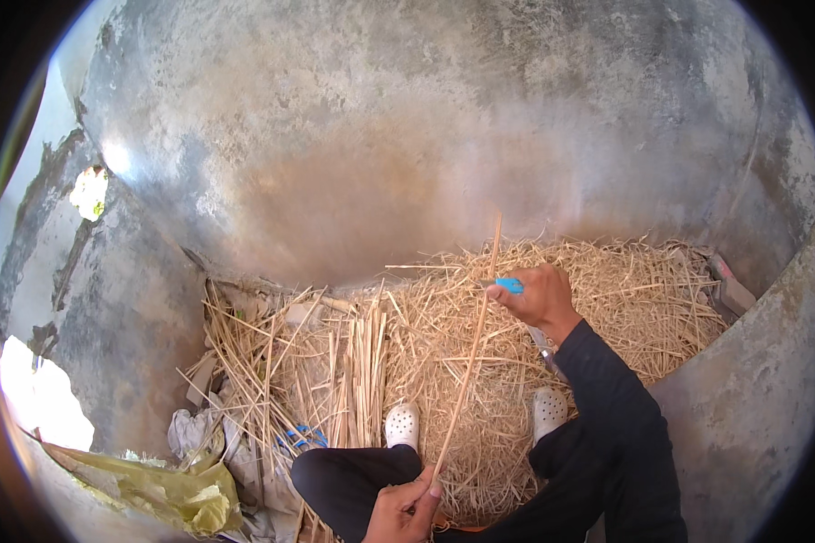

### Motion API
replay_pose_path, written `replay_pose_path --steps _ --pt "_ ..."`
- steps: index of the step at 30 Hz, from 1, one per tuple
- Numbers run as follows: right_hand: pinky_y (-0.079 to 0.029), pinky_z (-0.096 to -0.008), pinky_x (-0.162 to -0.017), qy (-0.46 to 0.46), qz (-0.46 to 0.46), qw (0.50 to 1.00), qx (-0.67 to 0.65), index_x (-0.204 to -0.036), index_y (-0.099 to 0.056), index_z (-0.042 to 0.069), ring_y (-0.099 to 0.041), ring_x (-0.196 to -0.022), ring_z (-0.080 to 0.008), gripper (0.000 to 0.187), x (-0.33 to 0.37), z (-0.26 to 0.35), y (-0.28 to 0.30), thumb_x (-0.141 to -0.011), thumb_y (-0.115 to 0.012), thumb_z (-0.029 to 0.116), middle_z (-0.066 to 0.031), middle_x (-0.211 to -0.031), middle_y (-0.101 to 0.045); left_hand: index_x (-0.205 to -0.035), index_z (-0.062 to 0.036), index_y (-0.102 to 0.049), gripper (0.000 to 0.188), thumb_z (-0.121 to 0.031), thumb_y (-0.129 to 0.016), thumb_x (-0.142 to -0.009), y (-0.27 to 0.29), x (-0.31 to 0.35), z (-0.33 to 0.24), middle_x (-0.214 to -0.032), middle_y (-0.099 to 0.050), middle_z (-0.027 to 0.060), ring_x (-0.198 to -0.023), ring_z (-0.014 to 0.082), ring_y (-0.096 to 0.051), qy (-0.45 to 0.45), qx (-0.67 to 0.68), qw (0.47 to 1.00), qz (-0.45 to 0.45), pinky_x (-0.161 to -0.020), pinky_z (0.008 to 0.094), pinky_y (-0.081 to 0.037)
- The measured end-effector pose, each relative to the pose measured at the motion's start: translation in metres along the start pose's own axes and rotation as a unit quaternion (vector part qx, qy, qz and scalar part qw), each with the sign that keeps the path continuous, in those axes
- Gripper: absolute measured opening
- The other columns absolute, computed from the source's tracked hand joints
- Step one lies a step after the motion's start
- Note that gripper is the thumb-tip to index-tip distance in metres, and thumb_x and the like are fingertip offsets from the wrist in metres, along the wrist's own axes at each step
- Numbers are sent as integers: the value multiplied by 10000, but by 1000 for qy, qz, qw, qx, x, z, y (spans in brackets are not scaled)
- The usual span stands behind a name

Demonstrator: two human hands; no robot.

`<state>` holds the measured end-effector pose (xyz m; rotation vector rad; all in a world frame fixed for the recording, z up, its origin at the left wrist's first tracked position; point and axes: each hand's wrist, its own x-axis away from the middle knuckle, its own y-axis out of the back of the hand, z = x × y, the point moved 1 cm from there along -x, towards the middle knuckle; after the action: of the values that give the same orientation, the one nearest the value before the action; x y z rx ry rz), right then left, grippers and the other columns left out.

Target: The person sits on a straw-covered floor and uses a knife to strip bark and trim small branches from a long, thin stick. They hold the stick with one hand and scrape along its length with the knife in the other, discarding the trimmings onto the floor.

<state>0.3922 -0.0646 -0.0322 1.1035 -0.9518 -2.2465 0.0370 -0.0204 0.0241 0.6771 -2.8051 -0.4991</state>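
A long, thin bamboo strip (466,380) slants up and away from my lap, its far tip pointing at the wall. My left hand (401,509) pinches the near end, low between my knees. Farther along, my right hand (541,294) is closed around a small blue-handled knife (509,285), held against the strip near its far end. Most of the knife is hidden by the fingers; a short dark edge shows beside the thumb. Below the right wrist a greyish, metal-looking piece (543,344) shows, too unclear to name.
Pale shavings (643,308) cover the floor around my white clogs (402,425). Split strips (358,371) lie in a bundle at left. Crumpled yellow-green sheeting (186,493) and grey cloth (195,434) lie at lower left. A concrete wall (407,136) rises close in front.
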Motion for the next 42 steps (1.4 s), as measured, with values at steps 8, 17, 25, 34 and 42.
replay_pose_path --steps 8,17,25,34,42 --pt "-401 -463 -505 -221 -118 968 31 -604 -589 37 -540 -490 -308 818 -20 -124 18 -868 -369 780 -143 -523 -549 -1201 30 -619 299 -170 -545 -991 4 36 25 -728 -585 115 -690 131 -512 -22 -15 994 109 -609 331 -433" --pt "-367 -396 -424 -27 23 995 -88 -529 -568 110 -535 -444 -217 789 16 -1 -21 -828 -394 820 -65 -476 -520 -1363 41 -490 398 -176 -471 -1030 -1 -38 34 -644 -396 -50 -564 37 -362 97 279 955 26 -522 191 -316" --pt "-401 -360 -393 85 -19 996 -2 -514 -577 104 -511 -362 -227 738 16 48 -5 -789 -519 786 -55 -420 -487 -1360 44 -487 398 -177 -476 -1028 -5 -47 13 -646 -399 -39 -577 48 -372 59 290 954 45 -543 195 -337" --pt "-379 -366 -385 132 -2 991 -23 -473 -514 125 -501 -362 -238 735 25 61 -9 -728 -566 812 -54 -407 -458 -1357 55 -480 422 -205 -489 -1024 1 -40 16 -631 -398 -43 -567 44 -369 75 310 947 33 -526 193 -321" --pt "-348 -367 -378 -7 -4 999 44 -504 -550 132 -452 -357 -194 742 -6 13 -16 -802 -466 807 -14 -414 -448 -1296 62 -539 407 -220 -527 -1003 -7 -16 3 -639 -431 -40 -559 42 -385 116 291 949 21 -505 191 -311"
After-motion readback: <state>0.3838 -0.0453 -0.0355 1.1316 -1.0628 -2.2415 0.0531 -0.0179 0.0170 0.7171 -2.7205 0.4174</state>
